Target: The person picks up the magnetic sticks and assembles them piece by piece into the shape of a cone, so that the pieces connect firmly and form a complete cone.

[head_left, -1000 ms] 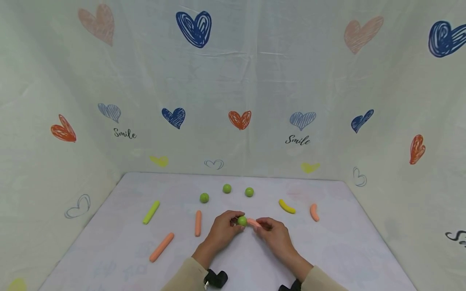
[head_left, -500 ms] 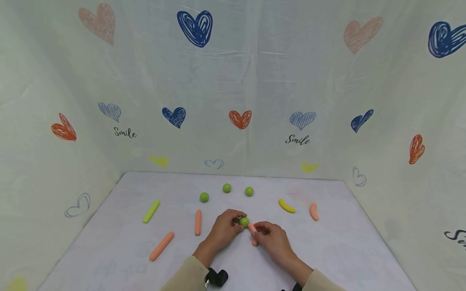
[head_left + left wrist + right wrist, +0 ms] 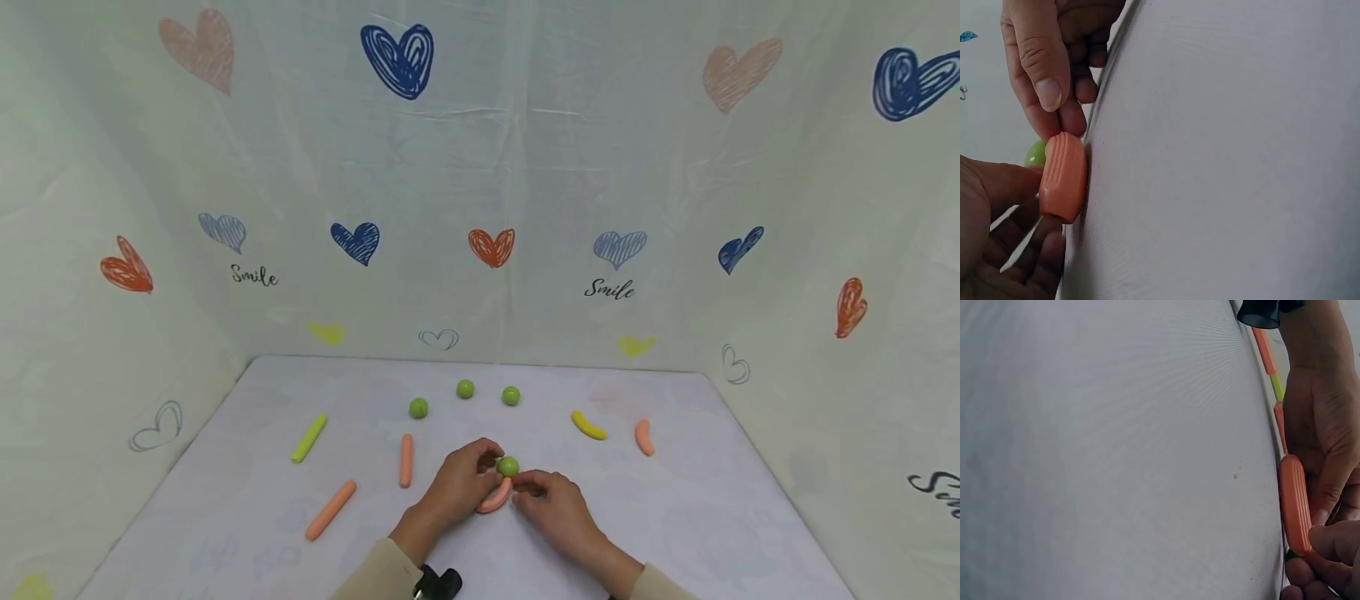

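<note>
One ball (image 3: 508,467), table edges (image 3: 375,362) seemingly distant

Pale, heart-printed cloth backdrop (image 3: 450,175) behind and beside a whitish tabletop (image 3: 712,517).

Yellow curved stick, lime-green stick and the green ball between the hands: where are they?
Yellow curved stick (image 3: 587,427): head view, its middle.
Lime-green stick (image 3: 309,438): head view, its middle.
Green ball (image 3: 508,467): head view, its centre.
</note>
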`<state>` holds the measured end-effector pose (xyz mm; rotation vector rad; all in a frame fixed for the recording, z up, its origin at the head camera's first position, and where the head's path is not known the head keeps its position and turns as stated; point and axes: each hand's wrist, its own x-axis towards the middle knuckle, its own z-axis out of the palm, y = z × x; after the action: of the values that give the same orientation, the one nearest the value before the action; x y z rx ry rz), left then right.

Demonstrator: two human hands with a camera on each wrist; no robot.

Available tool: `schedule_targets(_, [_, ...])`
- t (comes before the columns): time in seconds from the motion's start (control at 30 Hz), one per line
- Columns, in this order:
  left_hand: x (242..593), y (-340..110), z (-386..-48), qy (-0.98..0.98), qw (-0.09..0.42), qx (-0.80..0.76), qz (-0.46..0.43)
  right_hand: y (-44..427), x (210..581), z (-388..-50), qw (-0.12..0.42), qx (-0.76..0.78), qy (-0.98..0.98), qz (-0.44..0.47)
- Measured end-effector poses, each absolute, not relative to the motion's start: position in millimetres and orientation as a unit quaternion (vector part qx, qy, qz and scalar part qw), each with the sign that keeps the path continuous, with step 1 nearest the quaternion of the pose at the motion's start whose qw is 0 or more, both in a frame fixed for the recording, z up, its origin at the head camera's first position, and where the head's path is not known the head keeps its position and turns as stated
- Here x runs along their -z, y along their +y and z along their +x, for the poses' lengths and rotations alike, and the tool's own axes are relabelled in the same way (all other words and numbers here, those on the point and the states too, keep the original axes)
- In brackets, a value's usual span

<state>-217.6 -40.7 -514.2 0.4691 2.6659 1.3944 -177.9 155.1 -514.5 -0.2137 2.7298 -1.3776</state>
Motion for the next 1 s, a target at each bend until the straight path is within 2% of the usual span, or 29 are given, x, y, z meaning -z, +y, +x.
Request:
schedule_targets(0.3, [520, -50, -204, 0.895, 0.056, -0.404, 0.181, 162, 517, -178, 0.025, 0.461, 0.883, -0.083])
schedule_targets(0.57, [522, -57, -209, 0.898, 0.067, -0.376, 0.220, 169, 517, -181, 0.029, 0.497, 0.865, -0.071])
schedule_targets(0.8, [521, -65, -214, 0.897, 0.056, -0.378, 0.222, 173, 519, -186, 0.039, 0.512, 0.855, -0.071])
schedule_targets(1.0, [517, -69, -213, 0.900, 0.051, -0.379, 0.211, 177, 515, -190, 0.024, 0.519, 0.853, -0.054])
